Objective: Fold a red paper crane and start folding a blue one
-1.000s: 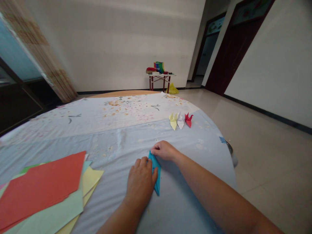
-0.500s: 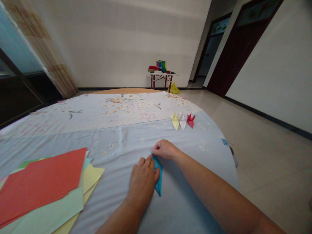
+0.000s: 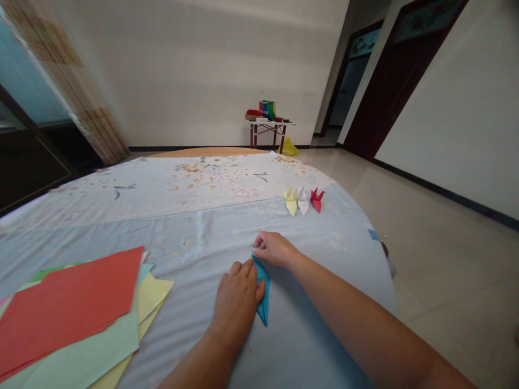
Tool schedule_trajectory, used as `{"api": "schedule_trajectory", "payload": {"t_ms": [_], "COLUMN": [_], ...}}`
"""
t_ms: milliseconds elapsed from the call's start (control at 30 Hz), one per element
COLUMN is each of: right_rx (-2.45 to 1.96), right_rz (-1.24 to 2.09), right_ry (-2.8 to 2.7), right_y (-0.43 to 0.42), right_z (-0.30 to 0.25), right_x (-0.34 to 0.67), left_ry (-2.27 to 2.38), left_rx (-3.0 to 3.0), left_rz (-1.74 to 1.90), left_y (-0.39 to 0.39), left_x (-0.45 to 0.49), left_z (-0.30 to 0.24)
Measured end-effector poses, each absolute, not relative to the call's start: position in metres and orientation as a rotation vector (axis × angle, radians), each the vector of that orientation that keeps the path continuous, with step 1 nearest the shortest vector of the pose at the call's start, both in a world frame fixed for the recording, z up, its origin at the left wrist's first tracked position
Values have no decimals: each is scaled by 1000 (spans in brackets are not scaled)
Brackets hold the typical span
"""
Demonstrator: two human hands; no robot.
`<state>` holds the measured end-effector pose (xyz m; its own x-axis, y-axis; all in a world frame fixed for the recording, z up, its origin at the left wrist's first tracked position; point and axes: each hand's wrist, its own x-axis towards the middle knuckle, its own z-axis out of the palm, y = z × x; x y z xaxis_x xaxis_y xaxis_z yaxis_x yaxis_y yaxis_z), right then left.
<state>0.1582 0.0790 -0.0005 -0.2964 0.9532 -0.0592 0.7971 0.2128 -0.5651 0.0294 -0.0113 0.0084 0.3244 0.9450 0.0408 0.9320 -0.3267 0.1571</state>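
A narrow, pointed piece of folded blue paper [image 3: 263, 302] lies on the tablecloth in front of me. My left hand [image 3: 238, 292] rests over its left side, with the thumb across the paper and the fingertips near its upper end, holding it down. At the far tip, my right hand [image 3: 275, 248] is closed, its thumb and forefinger pinching the point of the paper; the exact grip is small and partly hidden. Beyond my hands stand three folded paper cranes, one yellow [image 3: 291, 202], one white [image 3: 303, 201] and one red [image 3: 317, 200].
On the left lies a pile of coloured sheets, red paper [image 3: 77, 308] on top, with green and yellow beneath. A pale floral tablecloth [image 3: 178, 216] covers the round table. By the far wall stands a small side table [image 3: 270, 124] with a colourful bag [image 3: 267, 109].
The right hand's fingers have lifted and loosened slightly at the tip of the blue paper. The left hand and the paper stay in nearly the same place.
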Motion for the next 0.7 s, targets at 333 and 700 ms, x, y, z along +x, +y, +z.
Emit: {"api": "schedule_trajectory", "payload": {"t_ms": [333,700], "right_rx": [-1640,-1718], "right_rz": [723,582], "right_ry": [-2237,-2109], "right_y": [82,88], "right_z": [-2,-4], "right_x": [157,157], "left_ry": [1767,1755], "left_rx": [2477,2491], "left_rz": [169,209], "left_y": [-10,-12], "left_x": [31,29], "left_z": [10,7]}}
